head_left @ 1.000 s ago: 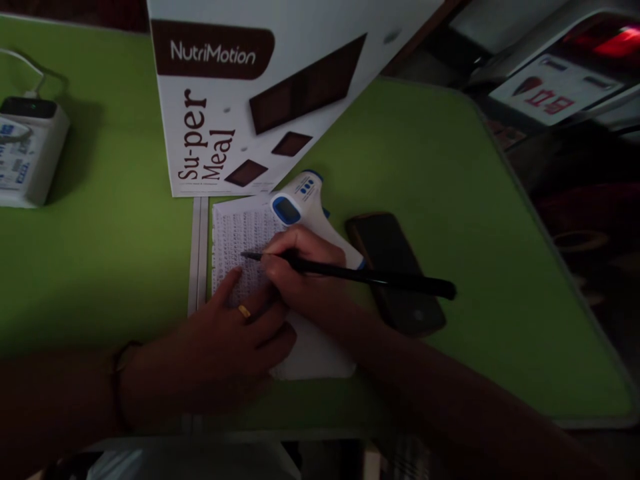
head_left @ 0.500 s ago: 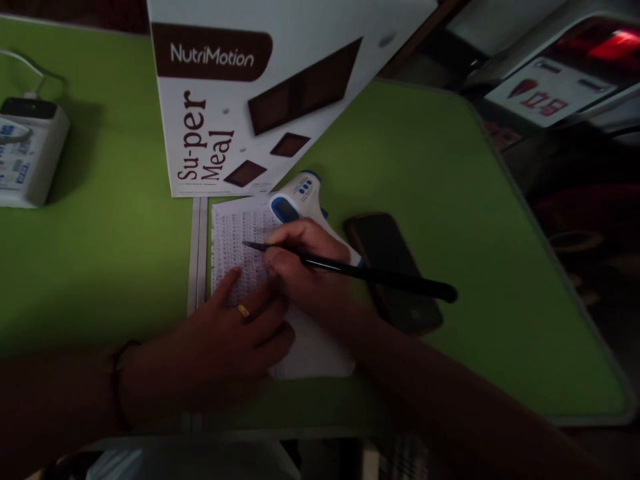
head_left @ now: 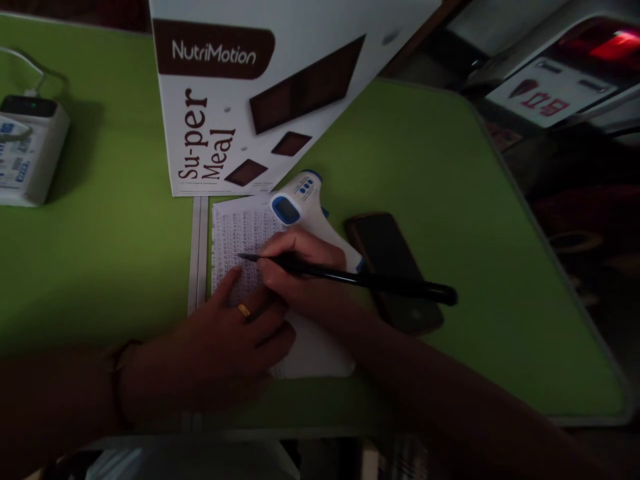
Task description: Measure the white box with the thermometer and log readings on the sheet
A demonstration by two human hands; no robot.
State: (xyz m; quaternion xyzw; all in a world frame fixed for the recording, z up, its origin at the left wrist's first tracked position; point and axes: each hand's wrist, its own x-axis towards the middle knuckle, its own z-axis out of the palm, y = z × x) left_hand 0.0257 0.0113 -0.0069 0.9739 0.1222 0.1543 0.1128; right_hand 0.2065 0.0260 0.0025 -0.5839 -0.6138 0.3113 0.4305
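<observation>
A sheet of paper [head_left: 235, 230] covered in rows of small handwriting lies on the green table. My right hand [head_left: 305, 267] grips a black pen [head_left: 400, 285], its tip at the written rows. Flat on the lower part of the paper rests my left hand [head_left: 240, 333], fingers spread, a gold ring on one finger. Just beyond my right hand, a white and blue infrared thermometer [head_left: 307, 200] lies over the paper's top right corner. Part of its handle is hidden by my right hand.
A phone [head_left: 395, 260] lies right of the thermometer, under the pen's back end. Behind the paper stands a large white "NutriMotion" box [head_left: 205, 133]. A white power adapter [head_left: 43, 153] with a cable is at the left. A white device [head_left: 555, 93] with a red light is beyond the table's right edge.
My right hand and the pen tip have shifted slightly down and left over the paper. My left hand stays in place.
</observation>
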